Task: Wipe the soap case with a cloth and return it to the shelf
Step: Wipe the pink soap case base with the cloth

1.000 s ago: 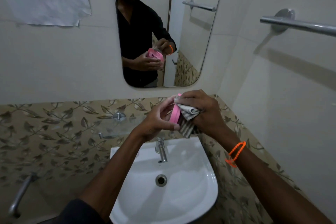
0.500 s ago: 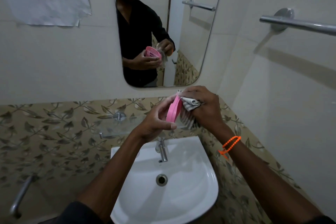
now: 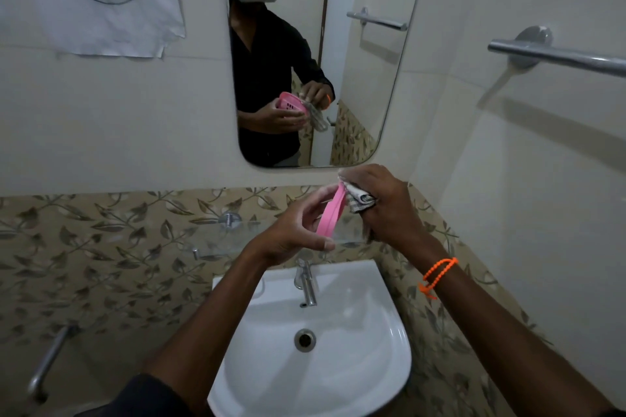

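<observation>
Hands meet above the sink, and I watch them from far away through the head camera. My left hand [image 3: 291,234] has its grip clamped on the pink soap case [image 3: 331,211]. The thumb is under the low end and the fingers curl round the far side. The case stands almost on its edge and leans a little toward one o'clock. It is up in the air, near the middle of what I see, over the tap [image 3: 306,281].

My right hand [image 3: 382,205] is at three o'clock from the case. Its grip is clamped on a striped cloth [image 3: 360,200], bunched up small. The cloth touches the right side of the case near its top end.

An orange bead band [image 3: 437,276] sits on my right wrist. The glass shelf [image 3: 216,240] is fixed to the leaf tiles at nine o'clock from my left hand, just behind and below it. The white sink [image 3: 382,362] is at six o'clock from the hands, with its drain [image 3: 305,339] in the middle.

The mirror [image 3: 372,85] hangs at twelve o'clock. In it I see a person in a dark shirt with a white headset, holding the pink case and the cloth. A silver towel bar [image 3: 559,56] is on the wall at two o'clock. A white paper [image 3: 101,0] with a dark ring on it hangs at ten o'clock.
</observation>
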